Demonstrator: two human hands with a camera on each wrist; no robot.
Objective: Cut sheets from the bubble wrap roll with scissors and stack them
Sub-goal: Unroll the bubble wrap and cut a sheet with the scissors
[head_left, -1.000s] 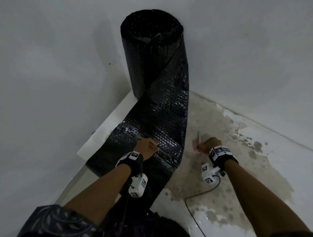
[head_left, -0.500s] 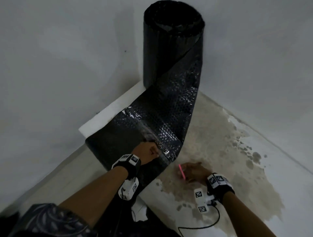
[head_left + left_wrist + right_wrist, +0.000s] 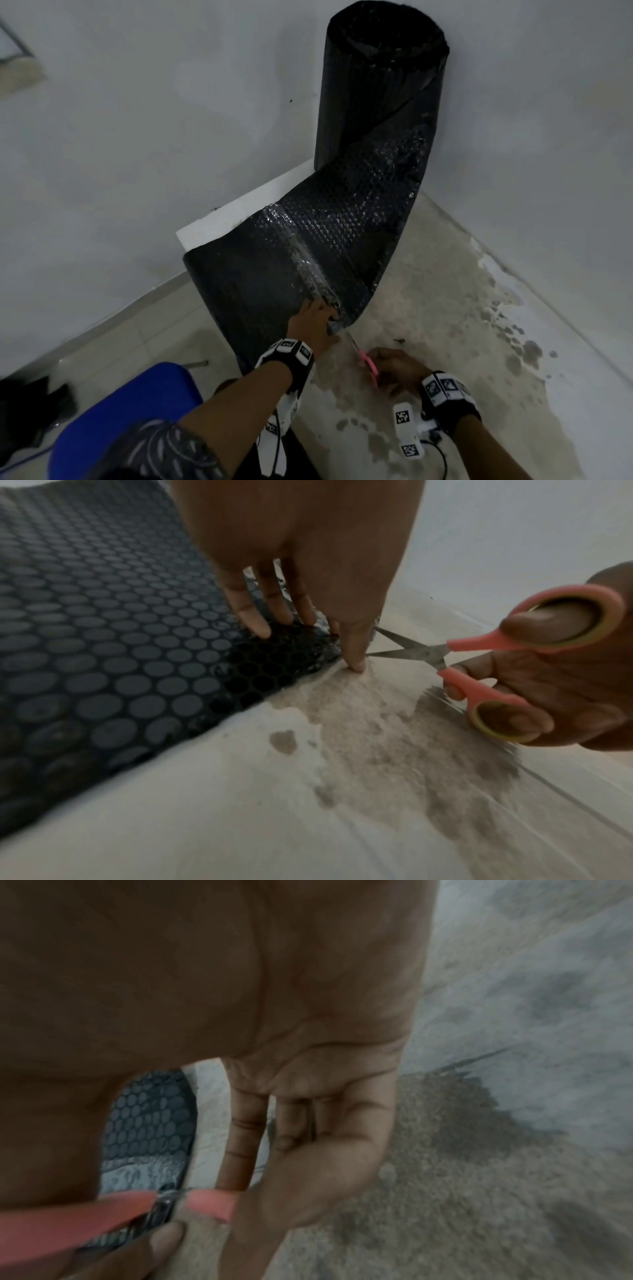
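Note:
A black bubble wrap roll stands upright in the corner of the room. Its unrolled sheet runs down onto the floor toward me, with a shiny crease across it. My left hand presses straight fingers onto the sheet's right edge. My right hand grips pink-handled scissors, thumb and fingers through the loops. The scissors have their blades spread, with the tips at the sheet's edge right beside my left hand. In the right wrist view the handles sit blurred under my palm.
A white slab lies under the sheet against the left wall. A blue seat is close at bottom left, with dark objects beyond it. The stained floor spreads to the right. A black cable trails from my right wrist.
My right hand has brought the scissors from the floor beside the sheet over to its edge by my left hand. My left hand has slid to that right edge. The head view has shifted.

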